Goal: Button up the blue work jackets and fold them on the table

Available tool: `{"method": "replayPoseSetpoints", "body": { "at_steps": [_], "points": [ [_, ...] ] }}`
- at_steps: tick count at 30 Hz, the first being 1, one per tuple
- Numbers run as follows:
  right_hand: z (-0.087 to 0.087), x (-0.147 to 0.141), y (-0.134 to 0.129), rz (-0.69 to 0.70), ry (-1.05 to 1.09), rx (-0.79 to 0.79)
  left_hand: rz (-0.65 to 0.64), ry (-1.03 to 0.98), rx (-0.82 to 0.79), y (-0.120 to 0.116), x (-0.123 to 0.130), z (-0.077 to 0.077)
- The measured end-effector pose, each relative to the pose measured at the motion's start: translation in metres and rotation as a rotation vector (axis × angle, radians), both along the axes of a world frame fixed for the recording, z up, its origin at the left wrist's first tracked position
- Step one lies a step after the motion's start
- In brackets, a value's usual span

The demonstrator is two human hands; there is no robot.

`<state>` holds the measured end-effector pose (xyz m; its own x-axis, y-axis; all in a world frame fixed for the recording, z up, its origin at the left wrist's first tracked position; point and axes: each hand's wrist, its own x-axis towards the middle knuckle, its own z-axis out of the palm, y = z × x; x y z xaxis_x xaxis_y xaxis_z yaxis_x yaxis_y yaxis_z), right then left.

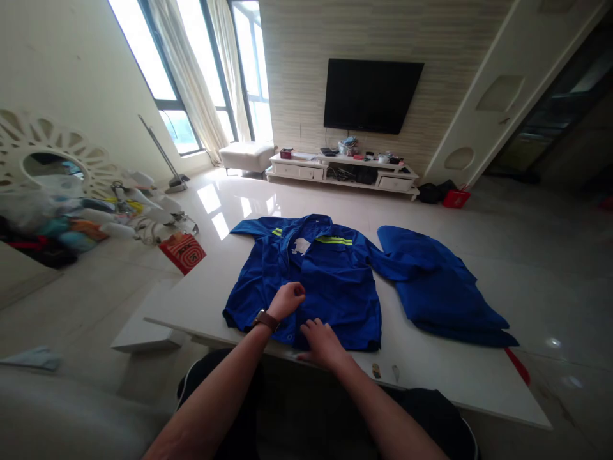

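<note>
Both hands [322, 344] on blue jacket [335, 275]

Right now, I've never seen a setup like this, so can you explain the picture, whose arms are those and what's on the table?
There's no machine: one camera on a person's head looks forward and down at their own bare hands. The left hand, with a watch at the wrist, is over the front of a blue jacket spread on the white table. The right hand is at its bottom edge. Whether either pinches the cloth, I can't tell. Right of the jacket lies more blue fabric, and two small items sit near the edge.
</note>
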<state>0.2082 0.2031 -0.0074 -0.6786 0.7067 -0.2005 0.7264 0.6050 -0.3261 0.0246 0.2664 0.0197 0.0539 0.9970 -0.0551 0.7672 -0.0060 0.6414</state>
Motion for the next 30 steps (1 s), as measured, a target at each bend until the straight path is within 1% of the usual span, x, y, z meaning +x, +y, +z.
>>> {"method": "replayPoseSetpoints", "body": {
  "at_steps": [3, 5, 6, 8, 10, 13, 15, 17, 19, 20, 22, 24, 26, 30],
  "points": [
    [-0.004, -0.018, -0.005, 0.069, -0.062, 0.057, -0.09, 0.009, -0.057, 0.002, 0.003, 0.01],
    [-0.001, -0.018, 0.001, 0.069, -0.059, 0.053, -0.169, 0.064, -0.123, 0.005, 0.002, 0.015],
    [0.003, -0.015, 0.006, 0.044, -0.036, 0.04, -0.187, 0.096, -0.145, 0.007, 0.001, 0.017],
    [0.011, -0.004, 0.02, -0.06, 0.051, 0.003, -0.194, 0.151, -0.179, 0.01, -0.003, 0.018],
    [0.016, 0.01, 0.036, -0.236, 0.163, -0.04, -0.21, 0.171, -0.247, 0.01, -0.007, 0.015],
    [0.015, 0.026, 0.057, -0.506, 0.373, -0.109, -0.262, 0.147, -0.421, 0.004, -0.014, 0.009],
    [0.012, 0.03, 0.065, -0.625, 0.542, -0.136, -0.335, 0.149, -0.545, -0.002, -0.017, 0.004],
    [0.009, 0.029, 0.069, -0.69, 0.696, -0.14, -0.451, 0.182, -0.615, -0.01, -0.018, -0.002],
    [0.009, 0.026, 0.07, -0.723, 0.798, -0.136, -0.516, 0.272, -0.592, -0.017, -0.017, -0.008],
    [0.009, 0.023, 0.07, -0.734, 0.832, -0.133, -0.511, 0.334, -0.558, -0.021, -0.016, -0.011],
    [0.009, 0.02, 0.07, -0.747, 0.885, -0.133, -0.459, 0.462, -0.492, -0.028, -0.013, -0.016],
    [0.008, 0.019, 0.07, -0.758, 0.931, -0.144, -0.418, 0.538, -0.461, -0.032, -0.01, -0.019],
    [0.007, 0.019, 0.07, -0.771, 0.972, -0.171, -0.408, 0.557, -0.445, -0.033, -0.008, -0.022],
    [0.004, 0.022, 0.07, -0.783, 1.034, -0.242, -0.445, 0.515, -0.465, -0.028, -0.003, -0.024]
  ]
}}
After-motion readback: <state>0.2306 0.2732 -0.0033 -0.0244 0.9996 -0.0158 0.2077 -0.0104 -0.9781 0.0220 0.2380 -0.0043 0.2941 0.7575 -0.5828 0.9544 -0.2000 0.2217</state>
